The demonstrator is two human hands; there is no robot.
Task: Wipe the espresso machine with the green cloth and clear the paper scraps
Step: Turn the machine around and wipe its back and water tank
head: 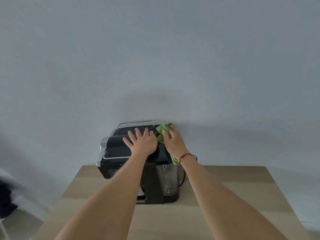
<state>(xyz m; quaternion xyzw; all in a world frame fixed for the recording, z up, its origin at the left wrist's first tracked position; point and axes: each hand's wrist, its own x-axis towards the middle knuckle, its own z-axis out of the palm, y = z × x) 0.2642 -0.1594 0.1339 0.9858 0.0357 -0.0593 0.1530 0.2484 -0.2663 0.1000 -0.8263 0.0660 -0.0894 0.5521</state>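
Note:
A black espresso machine (117, 149) with chrome trim stands at the far edge of a light wooden table (225, 196), against the wall. My left hand (142, 141) lies flat on its top with fingers spread. My right hand (173, 141) presses the green cloth (161, 129) against the machine's upper right side; a corner of the cloth hangs out below my wrist. A red string bracelet circles that wrist. A clear water tank (168, 179) shows on the machine's right side. No paper scraps are visible.
A grey wall (155, 58) rises directly behind the machine. A black power cord (182, 181) loops down at the machine's right. A dark blurred shape (7, 196) sits at the left edge of the view, off the table.

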